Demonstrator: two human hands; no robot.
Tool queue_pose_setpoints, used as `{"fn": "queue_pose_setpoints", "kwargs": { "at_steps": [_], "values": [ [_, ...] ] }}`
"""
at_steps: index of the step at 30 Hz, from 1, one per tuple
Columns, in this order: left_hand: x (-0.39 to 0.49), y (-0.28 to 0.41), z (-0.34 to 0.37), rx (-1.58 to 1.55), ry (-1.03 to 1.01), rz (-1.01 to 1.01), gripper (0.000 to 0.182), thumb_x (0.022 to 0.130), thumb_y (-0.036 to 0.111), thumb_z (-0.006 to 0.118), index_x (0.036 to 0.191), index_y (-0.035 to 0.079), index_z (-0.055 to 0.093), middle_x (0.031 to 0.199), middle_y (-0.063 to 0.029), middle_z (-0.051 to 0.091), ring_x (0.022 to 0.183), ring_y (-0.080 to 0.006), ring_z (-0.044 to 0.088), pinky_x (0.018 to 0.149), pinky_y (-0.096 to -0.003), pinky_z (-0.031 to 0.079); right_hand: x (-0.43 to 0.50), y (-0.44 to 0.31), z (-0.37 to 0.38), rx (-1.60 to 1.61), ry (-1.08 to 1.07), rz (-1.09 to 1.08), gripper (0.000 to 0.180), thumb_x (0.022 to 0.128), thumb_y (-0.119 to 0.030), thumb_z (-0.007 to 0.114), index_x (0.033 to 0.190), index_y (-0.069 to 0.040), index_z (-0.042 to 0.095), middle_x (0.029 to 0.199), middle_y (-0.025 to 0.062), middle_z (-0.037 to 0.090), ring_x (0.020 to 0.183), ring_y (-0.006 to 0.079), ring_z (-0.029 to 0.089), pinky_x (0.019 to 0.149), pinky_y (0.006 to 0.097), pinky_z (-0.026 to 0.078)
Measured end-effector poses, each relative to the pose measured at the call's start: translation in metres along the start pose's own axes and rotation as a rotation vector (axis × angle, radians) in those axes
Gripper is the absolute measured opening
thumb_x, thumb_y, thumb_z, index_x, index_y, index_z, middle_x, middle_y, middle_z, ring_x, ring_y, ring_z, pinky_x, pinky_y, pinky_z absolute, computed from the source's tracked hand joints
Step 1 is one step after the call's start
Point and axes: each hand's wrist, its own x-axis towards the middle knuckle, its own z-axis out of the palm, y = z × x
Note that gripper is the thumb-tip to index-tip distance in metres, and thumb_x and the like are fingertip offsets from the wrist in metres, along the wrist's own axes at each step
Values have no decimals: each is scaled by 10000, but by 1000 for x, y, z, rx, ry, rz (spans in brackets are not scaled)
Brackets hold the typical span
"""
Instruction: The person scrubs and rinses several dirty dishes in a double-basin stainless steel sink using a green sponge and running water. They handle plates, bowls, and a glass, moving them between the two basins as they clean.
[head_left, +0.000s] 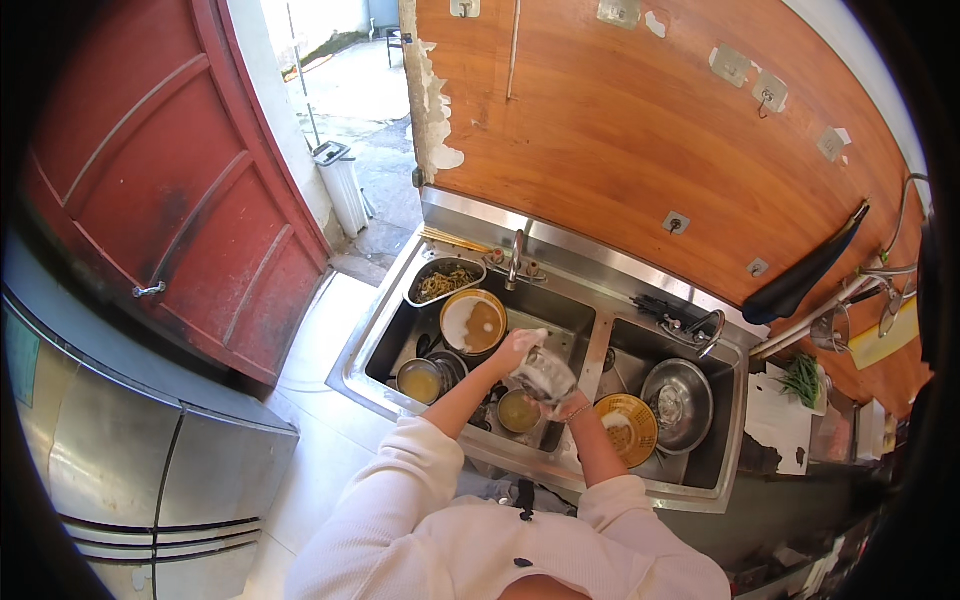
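Over the left basin of a steel double sink (604, 330), my left hand (525, 346), with suds on it, is on the upper left side of a shiny, soapy bowl-like vessel (547, 373). My right hand (564, 406) grips the vessel's lower right edge. Its exact kind is blurred. Below my hands, a pot with yellowish liquid (519, 411) stands in the basin. A larger round pot with brown liquid and foam (474, 322) lies to the left, beside a smaller pot of cloudy yellow liquid (420, 381).
A white tub of food scraps (444, 283) sits at the sink's back left corner, near a curved faucet (515, 259). A yellow colander (626, 431) and a steel bowl (676, 406) occupy the right basin. Green vegetables (802, 381) lie farther right.
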Motion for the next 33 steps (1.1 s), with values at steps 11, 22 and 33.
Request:
{"fn": "queue_pose_setpoints", "kwargs": {
  "at_steps": [11, 22, 33],
  "values": [
    [16, -59, 22, -563, 710, -200, 291, 858, 288, 514, 718, 33, 531, 636, -23, 444, 618, -142, 450, 583, -337, 392, 38, -8, 18, 279, 44, -714, 406, 901, -386, 439, 1139, -74, 541, 1119, 115, 572, 1066, 237, 544, 853, 405, 495],
    [12, -53, 24, -919, 706, -127, 358, 916, 328, 499, 866, -18, 573, 807, -46, 584, 734, -154, 559, 664, -322, 453, 75, 2, -9, 166, 184, -709, 421, 881, -370, 465, 1178, -76, 517, 1173, 120, 559, 1033, 259, 562, 880, 440, 466],
    [2, -48, 13, -350, 319, -267, 371, 905, 426, 485, 939, 71, 587, 893, -83, 629, 793, -238, 603, 698, -369, 474, 93, 8, -104, -414, 671, -767, 508, 894, -461, 417, 1169, -44, 510, 1100, 107, 558, 1037, 276, 530, 900, 422, 432]
  ]
}}
